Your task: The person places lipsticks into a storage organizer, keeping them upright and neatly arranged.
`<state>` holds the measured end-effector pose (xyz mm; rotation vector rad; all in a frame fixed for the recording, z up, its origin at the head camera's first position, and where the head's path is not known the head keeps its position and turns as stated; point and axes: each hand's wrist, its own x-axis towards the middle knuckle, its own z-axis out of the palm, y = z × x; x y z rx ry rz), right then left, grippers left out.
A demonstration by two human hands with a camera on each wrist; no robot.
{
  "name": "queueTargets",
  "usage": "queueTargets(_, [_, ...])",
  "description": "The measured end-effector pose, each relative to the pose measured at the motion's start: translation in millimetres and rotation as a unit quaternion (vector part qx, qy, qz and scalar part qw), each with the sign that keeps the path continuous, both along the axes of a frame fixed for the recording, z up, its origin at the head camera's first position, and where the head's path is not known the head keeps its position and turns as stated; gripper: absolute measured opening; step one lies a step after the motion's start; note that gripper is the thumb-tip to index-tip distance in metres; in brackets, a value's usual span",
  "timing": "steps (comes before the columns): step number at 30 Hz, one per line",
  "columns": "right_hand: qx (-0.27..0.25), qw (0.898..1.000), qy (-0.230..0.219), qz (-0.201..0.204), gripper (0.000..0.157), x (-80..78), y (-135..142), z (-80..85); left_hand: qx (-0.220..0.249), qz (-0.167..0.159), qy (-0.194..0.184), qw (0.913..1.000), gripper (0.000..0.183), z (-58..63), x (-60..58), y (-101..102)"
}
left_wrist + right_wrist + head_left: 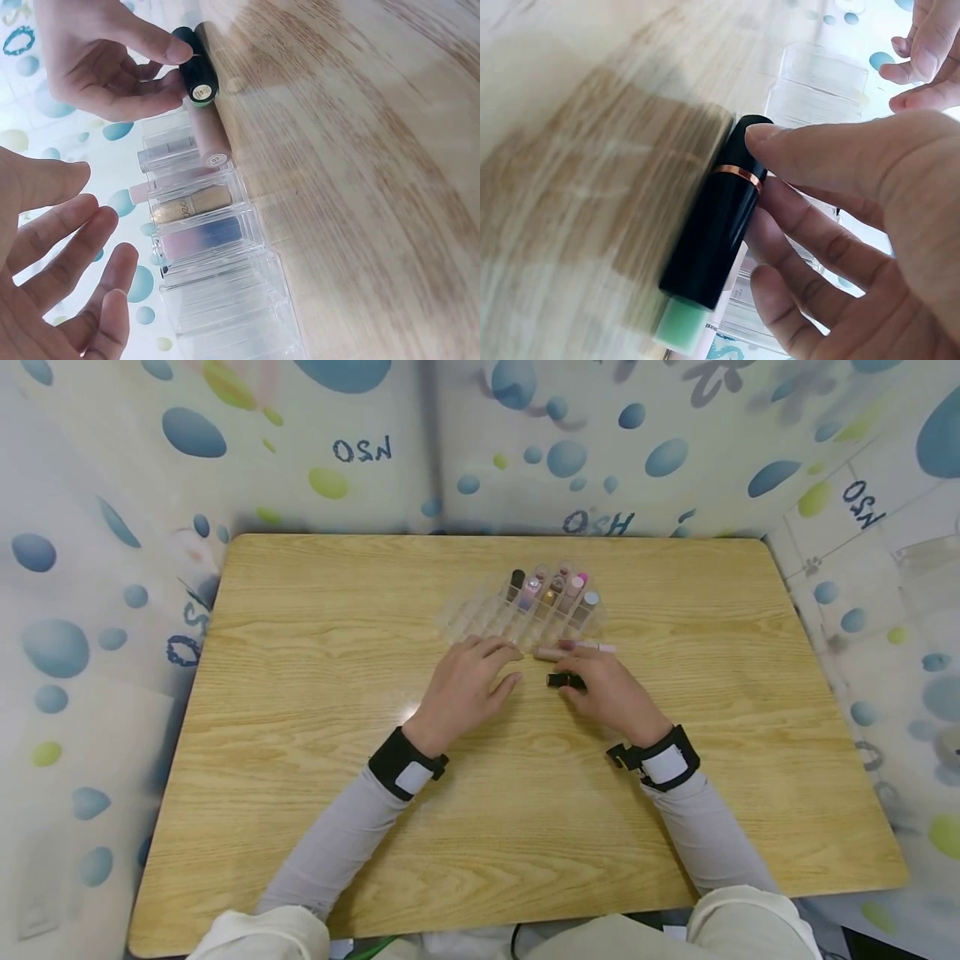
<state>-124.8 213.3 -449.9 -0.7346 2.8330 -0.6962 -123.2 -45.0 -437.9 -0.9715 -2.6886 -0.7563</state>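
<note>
My right hand (617,695) pinches a black lipstick tube (712,225) between thumb and fingers, close over the table. A rose-gold band circles the tube, and a pale green piece (681,324) shows at one end in the right wrist view. My left hand (461,687) holds nothing, its fingers loosely spread at the near edge of a clear plastic organizer (217,315). Just beyond the right fingers, a dusty-pink tube (549,653) and a slim pale-pink tube (597,647) lie on the table in front of the organizer.
In the organizer's right half stand several cosmetic tubes, among them a black-capped one (517,579), a pink-to-blue one (202,238), a gold one (191,204) and a white-capped one (591,599). The wooden table (315,635) meets a bubble-patterned curtain (405,485) at the back.
</note>
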Motion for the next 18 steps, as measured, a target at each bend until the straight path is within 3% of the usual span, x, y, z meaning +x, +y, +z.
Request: queueTargets(18, [0.014, 1.0, -0.021, 0.013, 0.022, 2.9, -0.8, 1.1, 0.014, -0.016, -0.023, 0.9995, 0.026, -2.2, 0.0, 3.0])
